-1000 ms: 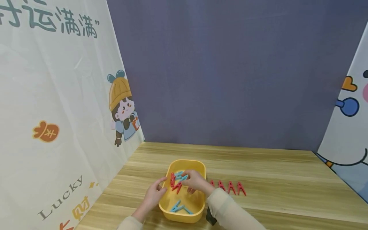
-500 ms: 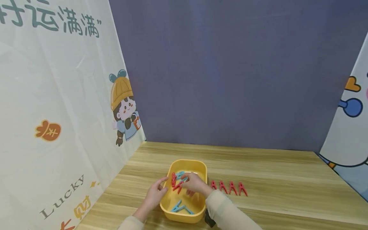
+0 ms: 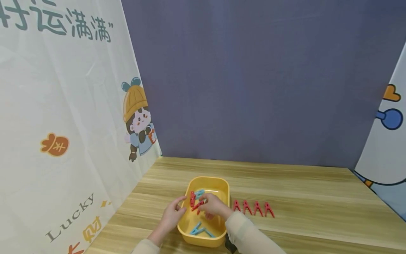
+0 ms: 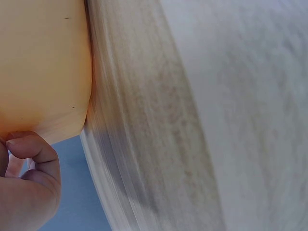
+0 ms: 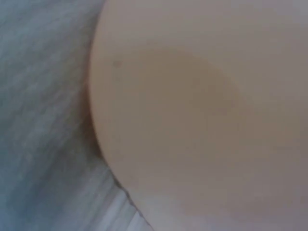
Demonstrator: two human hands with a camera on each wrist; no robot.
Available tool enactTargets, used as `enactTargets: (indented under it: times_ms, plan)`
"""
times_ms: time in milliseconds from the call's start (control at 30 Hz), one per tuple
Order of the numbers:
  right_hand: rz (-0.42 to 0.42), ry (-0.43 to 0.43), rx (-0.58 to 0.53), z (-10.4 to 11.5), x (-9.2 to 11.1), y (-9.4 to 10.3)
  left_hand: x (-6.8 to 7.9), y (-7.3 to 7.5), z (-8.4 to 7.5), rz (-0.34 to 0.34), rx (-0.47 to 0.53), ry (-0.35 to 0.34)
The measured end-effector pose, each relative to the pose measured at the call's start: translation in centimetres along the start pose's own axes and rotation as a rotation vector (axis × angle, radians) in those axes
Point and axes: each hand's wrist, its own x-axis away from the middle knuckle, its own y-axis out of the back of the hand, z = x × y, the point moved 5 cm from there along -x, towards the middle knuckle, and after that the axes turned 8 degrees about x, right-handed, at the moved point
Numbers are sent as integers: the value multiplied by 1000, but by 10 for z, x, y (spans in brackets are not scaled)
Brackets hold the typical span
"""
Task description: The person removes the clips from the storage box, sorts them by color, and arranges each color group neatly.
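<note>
A yellow plastic tub (image 3: 203, 241) stands on the table with red and blue clothespins inside. My left hand (image 3: 171, 214) holds its left rim; in the left wrist view the curled fingers (image 4: 36, 151) meet the outer wall. Reaching into the tub, my right hand (image 3: 214, 205) has thumb and fingertips at one end of a red clothespin (image 3: 196, 207), pinching it. Another red clothespin (image 3: 192, 199) and a blue clothespin (image 3: 200, 193) lie beside it. Blue clothespins (image 3: 197, 230) rest at the near end. The right wrist view has only the tub's blurred wall (image 5: 192, 120).
Right of the tub, several red clothespins (image 3: 257, 209) stand in a row on the wooden table (image 3: 304, 197). Behind rises a dark blue-grey backdrop (image 3: 247, 88), with a printed white sheet (image 3: 79, 116) along the left side.
The right hand's fingertips have shifted slightly nearer me, from blue to red clothespin. The blue piece that showed by them is now covered. The left hand stays at the rim.
</note>
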Motion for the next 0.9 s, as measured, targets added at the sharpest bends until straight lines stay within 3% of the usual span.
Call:
enactTargets:
  times_ms: [300, 567, 900]
  plan:
    - [39, -31, -24, -4, 0, -4, 0, 0, 0, -7, -6, 3]
    - [103, -114, -40, -6, 2, -5, 0, 0, -1, -8, -4, 9]
    - [115, -114, -56, -6, 4, -6, 0, 0, 0, -7, 1, 2]
